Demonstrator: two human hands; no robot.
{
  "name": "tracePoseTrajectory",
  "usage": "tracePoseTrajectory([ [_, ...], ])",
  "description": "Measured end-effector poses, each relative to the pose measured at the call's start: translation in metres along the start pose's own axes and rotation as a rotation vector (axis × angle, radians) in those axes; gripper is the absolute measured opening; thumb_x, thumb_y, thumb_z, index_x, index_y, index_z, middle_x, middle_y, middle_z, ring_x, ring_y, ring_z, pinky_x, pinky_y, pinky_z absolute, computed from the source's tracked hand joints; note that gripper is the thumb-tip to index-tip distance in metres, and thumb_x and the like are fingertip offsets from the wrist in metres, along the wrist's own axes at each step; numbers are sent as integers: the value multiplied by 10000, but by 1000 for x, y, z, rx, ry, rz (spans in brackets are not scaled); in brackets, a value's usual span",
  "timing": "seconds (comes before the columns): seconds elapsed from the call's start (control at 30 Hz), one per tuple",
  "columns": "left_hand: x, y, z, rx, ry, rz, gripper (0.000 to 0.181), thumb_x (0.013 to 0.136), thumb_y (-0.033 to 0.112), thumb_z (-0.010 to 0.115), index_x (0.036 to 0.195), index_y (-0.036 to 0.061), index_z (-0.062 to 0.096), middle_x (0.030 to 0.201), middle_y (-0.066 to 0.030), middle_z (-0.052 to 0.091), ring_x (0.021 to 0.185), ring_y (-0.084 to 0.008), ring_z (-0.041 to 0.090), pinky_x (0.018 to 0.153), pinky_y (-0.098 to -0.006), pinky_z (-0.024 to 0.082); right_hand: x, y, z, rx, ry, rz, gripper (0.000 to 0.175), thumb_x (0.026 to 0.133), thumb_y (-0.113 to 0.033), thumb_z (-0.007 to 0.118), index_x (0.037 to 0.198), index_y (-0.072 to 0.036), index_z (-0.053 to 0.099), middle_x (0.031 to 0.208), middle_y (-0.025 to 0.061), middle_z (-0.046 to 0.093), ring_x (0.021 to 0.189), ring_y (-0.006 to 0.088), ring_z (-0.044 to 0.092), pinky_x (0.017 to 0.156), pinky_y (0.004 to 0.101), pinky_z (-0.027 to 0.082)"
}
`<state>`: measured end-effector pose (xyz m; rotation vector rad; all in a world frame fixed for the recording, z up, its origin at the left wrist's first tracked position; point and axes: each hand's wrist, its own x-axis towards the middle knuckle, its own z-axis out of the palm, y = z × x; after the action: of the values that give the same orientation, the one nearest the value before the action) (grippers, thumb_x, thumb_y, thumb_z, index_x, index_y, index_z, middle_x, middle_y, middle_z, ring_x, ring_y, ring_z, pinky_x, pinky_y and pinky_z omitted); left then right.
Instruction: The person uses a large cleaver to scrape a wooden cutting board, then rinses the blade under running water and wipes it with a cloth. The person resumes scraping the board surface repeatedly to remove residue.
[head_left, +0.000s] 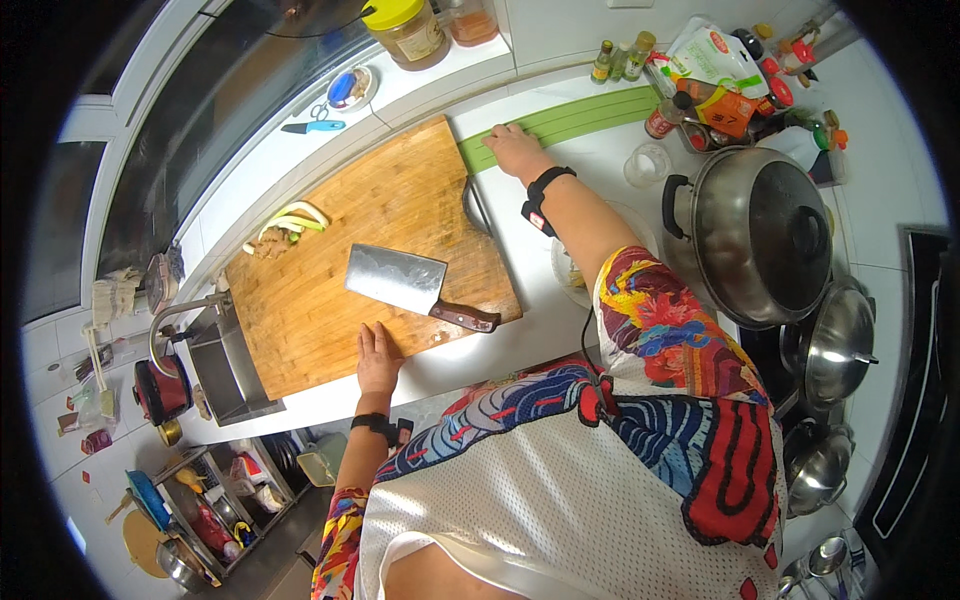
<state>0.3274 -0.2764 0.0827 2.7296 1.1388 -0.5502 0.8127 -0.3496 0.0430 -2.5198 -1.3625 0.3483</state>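
Note:
A wooden cutting board (322, 322) lies on the counter before me. Flat on its near edge rests my left hand (379, 364), holding nothing. A cleaver (397, 277) with a brown handle lies on the board, its blade to the left. Ginger (271, 244) and scallion pieces (300, 216) sit by the board's far left edge. My right hand (517, 150) is on the left part of a long green slatted panel (592, 116) beyond the board; its fingertips touch the panel, but whether they grip it is hidden. A metal loop handle (480, 210) shows at the board's right end.
A large lidded steel pot (757, 236) stands at right, near a drinking glass (646, 165) and a sauce bottle (667, 115). Under my right forearm is a partly hidden clear bowl (568, 270). A sink (232, 367) lies left; a blue-handled knife (313, 127) rests on the windowsill.

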Motion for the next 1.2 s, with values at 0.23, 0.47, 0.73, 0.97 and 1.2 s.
tracePoseTrajectory([
  [0.23, -2, 2, -3, -48, 10, -3, 995, 676, 165, 801, 1488, 121, 226, 1524, -223, 208, 1365, -411, 281, 1075, -406, 361, -3, -1, 0, -53, -43, 13, 351, 897, -117, 501, 1227, -201, 584, 1285, 34, 477, 1241, 260, 425, 962, 541, 420],
  [0.47, -2, -4, 1, 44, 40, 36, 954, 702, 243, 787, 1481, 132, 248, 1522, -206, 220, 1359, -379, 310, 1058, -387, 387, 0, -10, 5, -29, -3, 66, 311, 901, -95, 500, 1181, -166, 615, 1265, 85, 488, 1223, 282, 441, 944, 522, 436],
  [0.73, 0, -1, 0, 57, -10, -4, 993, 700, 263, 791, 1497, 160, 208, 1541, -186, 181, 1374, -376, 286, 1043, -392, 406, -22, -34, 20, 108, 197, 18, 270, 870, -107, 515, 1092, -158, 661, 1228, 100, 529, 1182, 296, 466, 987, 452, 393],
  [0.97, 1, -3, 2, 46, -13, 7, 1007, 696, 261, 794, 1501, 160, 199, 1541, -192, 174, 1379, -381, 275, 1058, -389, 390, -18, -34, 12, 35, 61, 57, 326, 896, -131, 504, 1165, -251, 644, 1319, 16, 489, 1254, 236, 413, 1042, 549, 322],
  [1.2, -2, -3, 0, 12, 1, 21, 991, 692, 254, 796, 1494, 154, 222, 1536, -200, 186, 1376, -383, 280, 1065, -384, 380, -17, -38, 4, -72, 23, 78, 277, 852, -186, 615, 1126, -220, 627, 1236, 21, 517, 1184, 262, 477, 943, 525, 417],
])
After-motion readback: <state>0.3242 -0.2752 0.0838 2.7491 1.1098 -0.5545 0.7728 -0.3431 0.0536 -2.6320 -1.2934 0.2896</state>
